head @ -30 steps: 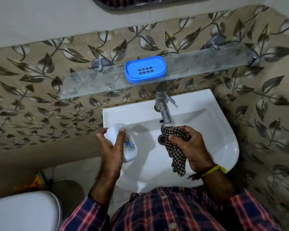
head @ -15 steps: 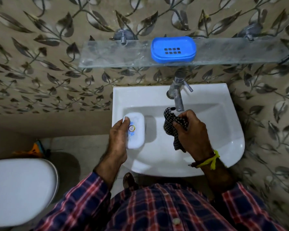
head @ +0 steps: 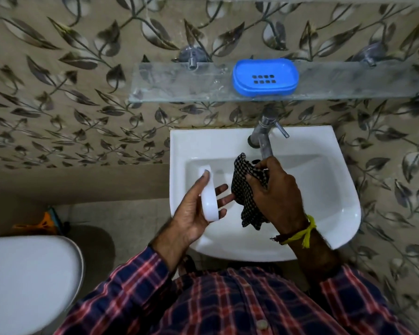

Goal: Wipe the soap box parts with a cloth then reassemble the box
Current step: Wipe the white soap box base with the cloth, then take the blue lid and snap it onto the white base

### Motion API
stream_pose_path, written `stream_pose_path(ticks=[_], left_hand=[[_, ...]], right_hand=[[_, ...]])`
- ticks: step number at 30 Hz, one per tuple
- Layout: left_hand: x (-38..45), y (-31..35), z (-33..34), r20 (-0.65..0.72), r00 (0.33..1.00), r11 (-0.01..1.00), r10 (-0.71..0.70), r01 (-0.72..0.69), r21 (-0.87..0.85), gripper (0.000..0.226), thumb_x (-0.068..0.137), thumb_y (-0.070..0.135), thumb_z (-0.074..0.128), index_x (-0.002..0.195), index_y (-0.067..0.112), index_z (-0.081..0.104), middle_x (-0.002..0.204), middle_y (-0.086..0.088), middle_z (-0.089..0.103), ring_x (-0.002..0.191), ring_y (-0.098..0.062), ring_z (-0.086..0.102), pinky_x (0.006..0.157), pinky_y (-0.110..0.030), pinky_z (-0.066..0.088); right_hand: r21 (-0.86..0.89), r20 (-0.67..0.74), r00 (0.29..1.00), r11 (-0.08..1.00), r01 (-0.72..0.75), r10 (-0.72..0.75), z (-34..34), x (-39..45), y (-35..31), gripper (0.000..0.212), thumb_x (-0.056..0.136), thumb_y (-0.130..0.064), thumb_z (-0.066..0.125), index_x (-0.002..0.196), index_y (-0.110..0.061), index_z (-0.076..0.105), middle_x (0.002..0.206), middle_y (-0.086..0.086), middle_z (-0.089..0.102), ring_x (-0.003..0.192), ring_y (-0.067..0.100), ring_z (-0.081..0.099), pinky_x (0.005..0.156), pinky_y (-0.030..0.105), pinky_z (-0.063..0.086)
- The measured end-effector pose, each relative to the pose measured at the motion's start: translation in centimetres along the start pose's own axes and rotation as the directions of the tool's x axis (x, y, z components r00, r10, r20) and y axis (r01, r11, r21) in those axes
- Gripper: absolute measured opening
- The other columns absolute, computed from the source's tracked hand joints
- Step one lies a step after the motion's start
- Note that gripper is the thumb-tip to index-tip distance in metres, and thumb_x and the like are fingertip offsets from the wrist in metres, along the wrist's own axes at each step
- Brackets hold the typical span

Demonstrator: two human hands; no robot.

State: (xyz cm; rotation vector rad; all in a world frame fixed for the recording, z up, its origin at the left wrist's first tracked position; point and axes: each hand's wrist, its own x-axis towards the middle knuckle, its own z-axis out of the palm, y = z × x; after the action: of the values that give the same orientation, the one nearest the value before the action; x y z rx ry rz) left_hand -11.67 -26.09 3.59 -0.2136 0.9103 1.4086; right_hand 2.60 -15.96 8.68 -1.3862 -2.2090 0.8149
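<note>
The white oval plastic soap box part [head: 209, 194] stands on edge in the left hand [head: 193, 213], thumb on its top rim and fingers behind it, over the white ceramic sink [head: 324, 189]. Just beside it, the right hand [head: 277, 197] bunches a black-and-white checked cloth [head: 246, 189]. The blue slotted plastic soap tray [head: 265, 77] lies on the glass wall shelf [head: 179, 85] above the metal tap [head: 264, 139].

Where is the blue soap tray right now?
In the head view, the blue soap tray sits on the glass shelf, right of centre, directly above the tap and the sink.
</note>
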Motion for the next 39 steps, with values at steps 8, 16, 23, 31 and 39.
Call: stream_pose_path(ticks=[8, 16, 23, 31, 39], left_hand=[[-0.9, 2.1, -0.3, -0.240, 0.815, 0.747, 0.527, -0.310, 0.588, 0.078, 0.050, 0.050, 0.087, 0.118, 0.029, 0.054, 0.120, -0.008, 0.066, 0.099, -0.025, 0.071, 0.073, -0.041, 0.062], [-1.5, 4.5, 0.3, -0.024, 0.629, 0.313, 0.777, -0.355, 0.881, 0.097, 0.052, 0.049, 0.089, 0.138, 0.020, 0.055, 0.135, -0.006, 0.056, 0.117, -0.017, 0.060, 0.099, -0.038, 0.054], [-3.6, 4.8, -0.8, 0.020, 0.463, 0.170, 0.886, -0.365, 0.915, 0.088, 0.060, 0.041, 0.090, 0.138, 0.025, 0.053, 0.125, 0.005, 0.048, 0.115, -0.012, 0.058, 0.092, -0.011, 0.045], [-2.9, 4.9, 0.9, 0.182, 0.464, -0.024, 0.867, -0.327, 0.945, 0.093, 0.064, 0.042, 0.091, 0.144, 0.021, 0.046, 0.130, 0.016, 0.047, 0.125, -0.013, 0.051, 0.102, -0.041, 0.051], [-1.2, 5.5, 4.8, 0.401, 0.490, -0.248, 0.774, -0.348, 0.904, 0.095, 0.064, 0.042, 0.092, 0.143, 0.013, 0.048, 0.139, -0.001, 0.058, 0.126, -0.020, 0.055, 0.105, -0.044, 0.047]], right_hand=[[0.139, -0.051, 0.989, 0.982, -0.129, 0.137, 1.2, 3.3, 1.2, 0.020, 0.089, -0.019, 0.070, 0.104, -0.010, 0.059, 0.100, 0.012, 0.069, 0.094, 0.034, 0.065, 0.078, 0.034, 0.049], [0.438, 0.120, 0.979, 0.876, -0.201, 0.165, 6.8, 9.3, -1.4, 0.018, 0.086, -0.013, 0.073, 0.098, -0.011, 0.059, 0.095, 0.012, 0.065, 0.093, 0.031, 0.066, 0.079, 0.039, 0.056], [0.649, 0.202, 0.915, 0.652, -0.391, 0.348, 11.7, 15.2, -1.8, 0.015, 0.090, -0.006, 0.068, 0.102, 0.002, 0.066, 0.104, 0.019, 0.069, 0.085, 0.024, 0.065, 0.077, 0.040, 0.058], [0.480, 0.026, 0.945, 0.825, -0.299, 0.327, 9.7, 12.9, 1.9, 0.034, 0.086, -0.001, 0.069, 0.117, 0.002, 0.058, 0.110, 0.025, 0.068, 0.098, 0.034, 0.067, 0.066, 0.014, 0.044], [0.422, -0.157, 0.974, 0.881, 0.214, -0.161, 1.8, 7.8, 0.2, 0.014, 0.089, -0.005, 0.070, 0.103, -0.006, 0.067, 0.089, 0.002, 0.069, 0.075, 0.010, 0.065, 0.072, 0.015, 0.054]])
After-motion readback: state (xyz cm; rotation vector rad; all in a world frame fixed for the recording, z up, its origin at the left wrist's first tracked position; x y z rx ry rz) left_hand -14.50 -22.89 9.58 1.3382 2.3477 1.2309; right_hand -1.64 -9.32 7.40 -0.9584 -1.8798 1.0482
